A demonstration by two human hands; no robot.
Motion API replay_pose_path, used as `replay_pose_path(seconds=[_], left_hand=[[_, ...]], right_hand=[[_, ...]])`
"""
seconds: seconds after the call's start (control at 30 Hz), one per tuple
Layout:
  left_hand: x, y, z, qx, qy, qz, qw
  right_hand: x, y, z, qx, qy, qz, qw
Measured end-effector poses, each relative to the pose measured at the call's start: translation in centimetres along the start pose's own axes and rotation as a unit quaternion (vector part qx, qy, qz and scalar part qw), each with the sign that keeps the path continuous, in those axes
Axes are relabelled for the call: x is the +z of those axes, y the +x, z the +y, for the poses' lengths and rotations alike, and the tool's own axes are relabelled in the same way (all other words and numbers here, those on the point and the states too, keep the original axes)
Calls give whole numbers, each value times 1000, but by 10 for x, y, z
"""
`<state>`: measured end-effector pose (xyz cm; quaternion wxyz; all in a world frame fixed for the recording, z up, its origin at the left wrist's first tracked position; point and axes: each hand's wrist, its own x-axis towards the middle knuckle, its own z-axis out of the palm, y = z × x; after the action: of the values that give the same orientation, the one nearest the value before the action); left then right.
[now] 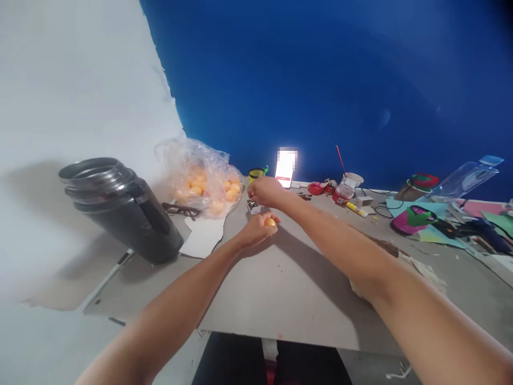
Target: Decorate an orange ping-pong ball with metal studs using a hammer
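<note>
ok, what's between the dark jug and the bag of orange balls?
Head view: a pair of dark-framed glasses lies between the jug and the bag.

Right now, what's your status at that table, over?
Left hand closed on orange ball. Right hand gripping small box. Bag of orange balls close behind, nothing between hands.

orange ball [270, 222] | blue wall [320, 80] | dark grey flask [124, 208]

Grey bench [288, 289], crowded at the back.
On it: dark ribbed metal jug [120, 208], clear plastic bag of orange balls [204, 182], black-framed glasses [182, 209], white paper sheet [202, 236].
</note>
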<state>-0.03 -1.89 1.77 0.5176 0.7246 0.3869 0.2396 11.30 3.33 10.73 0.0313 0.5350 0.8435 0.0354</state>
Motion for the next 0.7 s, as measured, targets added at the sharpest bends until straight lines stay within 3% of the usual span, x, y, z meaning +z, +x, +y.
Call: replay_pose_path(seconds=[0.2,0.47,0.7], left_hand=[[-5,3,-3,7,-18,1,1000],[-6,9,-10,32,-2,-2,999],[-6,6,-1,43,10,-3,999]], right_hand=[[17,33,-17,-7,-26,-56,998],[34,41,-10,-7,-19,-57,998],[40,44,-3,-8,-3,-44,999]])
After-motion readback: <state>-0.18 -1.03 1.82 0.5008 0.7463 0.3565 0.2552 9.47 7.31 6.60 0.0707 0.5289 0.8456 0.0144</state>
